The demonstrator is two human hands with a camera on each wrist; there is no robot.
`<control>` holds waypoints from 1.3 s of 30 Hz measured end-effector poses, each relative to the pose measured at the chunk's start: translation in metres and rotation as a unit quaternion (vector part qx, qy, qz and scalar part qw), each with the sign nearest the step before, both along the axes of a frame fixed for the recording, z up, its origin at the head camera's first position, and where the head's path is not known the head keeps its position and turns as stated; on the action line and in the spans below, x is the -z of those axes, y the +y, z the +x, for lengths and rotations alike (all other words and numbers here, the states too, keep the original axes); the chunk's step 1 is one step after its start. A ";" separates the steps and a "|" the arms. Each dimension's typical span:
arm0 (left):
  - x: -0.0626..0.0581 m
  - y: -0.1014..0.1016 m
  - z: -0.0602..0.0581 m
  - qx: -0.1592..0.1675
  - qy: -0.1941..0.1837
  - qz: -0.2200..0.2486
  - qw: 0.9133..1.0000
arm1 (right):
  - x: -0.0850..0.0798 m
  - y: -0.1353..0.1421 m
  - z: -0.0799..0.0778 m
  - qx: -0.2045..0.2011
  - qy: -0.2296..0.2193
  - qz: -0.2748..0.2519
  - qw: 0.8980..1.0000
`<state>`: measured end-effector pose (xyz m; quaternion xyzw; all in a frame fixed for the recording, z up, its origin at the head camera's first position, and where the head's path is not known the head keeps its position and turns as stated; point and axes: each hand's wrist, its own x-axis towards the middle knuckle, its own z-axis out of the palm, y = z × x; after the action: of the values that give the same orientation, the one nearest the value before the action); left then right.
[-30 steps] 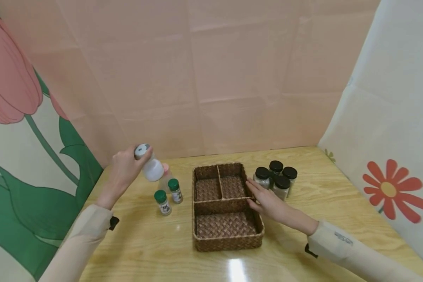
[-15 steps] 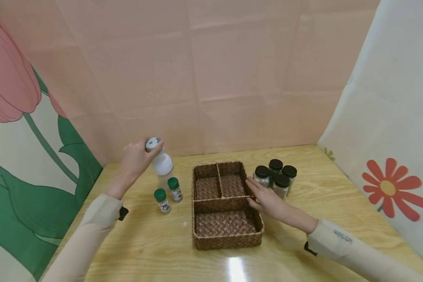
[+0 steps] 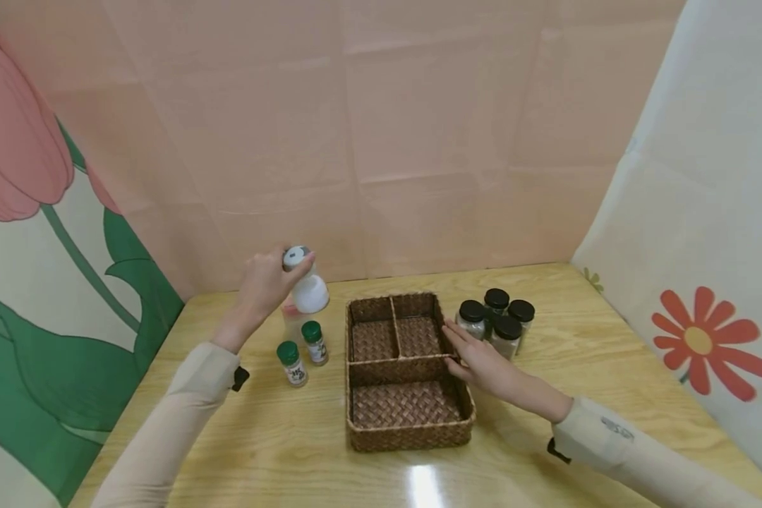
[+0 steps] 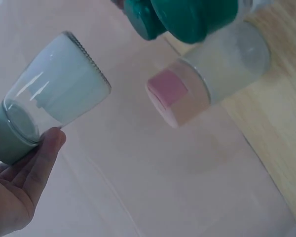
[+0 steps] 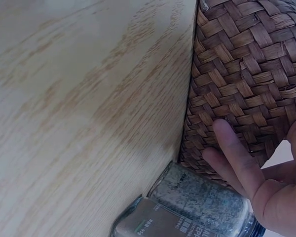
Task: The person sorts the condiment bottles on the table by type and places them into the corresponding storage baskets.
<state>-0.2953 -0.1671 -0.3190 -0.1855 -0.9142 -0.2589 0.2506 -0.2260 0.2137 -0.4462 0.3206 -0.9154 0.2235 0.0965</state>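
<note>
My left hand [image 3: 263, 286] grips a clear glass shaker [image 3: 310, 292] by its pale grey cap, holding it raised beyond the basket's left back corner. White contents show through the glass in the left wrist view. Just below it stands a pink-capped shaker [image 4: 227, 64], partly covered by the held one in the head view. My right hand [image 3: 487, 368] rests on the right side of a brown woven basket [image 3: 413, 427] with three compartments. Its fingers [image 5: 237, 153] lie fairly straight against the outer wall, and the thumb is by the rim.
Two green-capped jars [image 3: 296, 370] stand left of the basket. Several black-lidded glass jars [image 3: 506, 335] cluster close by my right hand. A pinkish sheet [image 3: 432, 141] hangs at the table's back edge, with floral panels at both sides.
My left hand has carried the glass shaker rightward, past and above the pink-capped one, toward the basket. My right hand and the basket have stayed in place.
</note>
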 end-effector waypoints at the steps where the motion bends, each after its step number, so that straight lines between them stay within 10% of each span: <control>1: 0.001 0.002 0.000 0.003 -0.002 0.001 1.000 | 0.000 0.000 0.000 0.001 -0.001 0.000 1.000; 39: 0.018 0.066 -0.006 0.089 -0.079 0.000 0.993 | 0.001 -0.001 0.002 0.010 0.010 0.011 1.000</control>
<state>-0.3008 -0.1006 -0.3367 -0.2453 -0.9110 -0.2940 0.1532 -0.2241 0.2125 -0.4473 0.3143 -0.9201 0.2088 0.1046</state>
